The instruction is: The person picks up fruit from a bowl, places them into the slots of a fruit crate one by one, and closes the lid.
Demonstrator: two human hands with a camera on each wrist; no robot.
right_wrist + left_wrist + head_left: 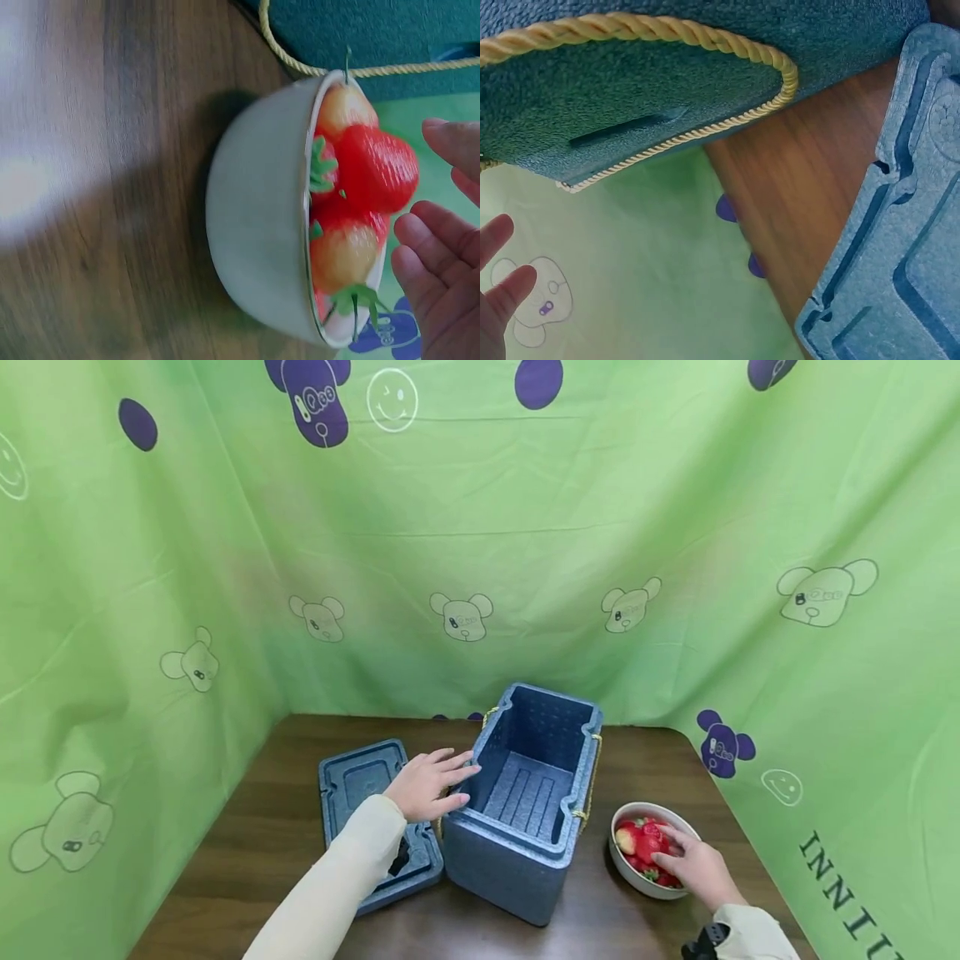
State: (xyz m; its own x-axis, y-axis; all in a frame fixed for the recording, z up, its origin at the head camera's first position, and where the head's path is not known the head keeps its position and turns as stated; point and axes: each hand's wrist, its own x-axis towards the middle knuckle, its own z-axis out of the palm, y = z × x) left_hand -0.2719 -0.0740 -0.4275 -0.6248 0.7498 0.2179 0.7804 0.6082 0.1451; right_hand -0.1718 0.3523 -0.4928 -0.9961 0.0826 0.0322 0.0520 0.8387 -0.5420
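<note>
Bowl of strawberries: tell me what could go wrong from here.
The strawberries are heaped above the rim of the bowl, so lifting one might send another rolling out. The right hand is close to that rim and could knock the bowl askew.

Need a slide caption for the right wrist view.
Right hand poised close to strawberries heaped in a white bowl, with the blue box and its yellow rope handle beyond.

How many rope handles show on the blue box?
2: one rope handle on the blue box's left side, the other on its right side, facing the bowl. Its far outer wall is hidden.
</note>
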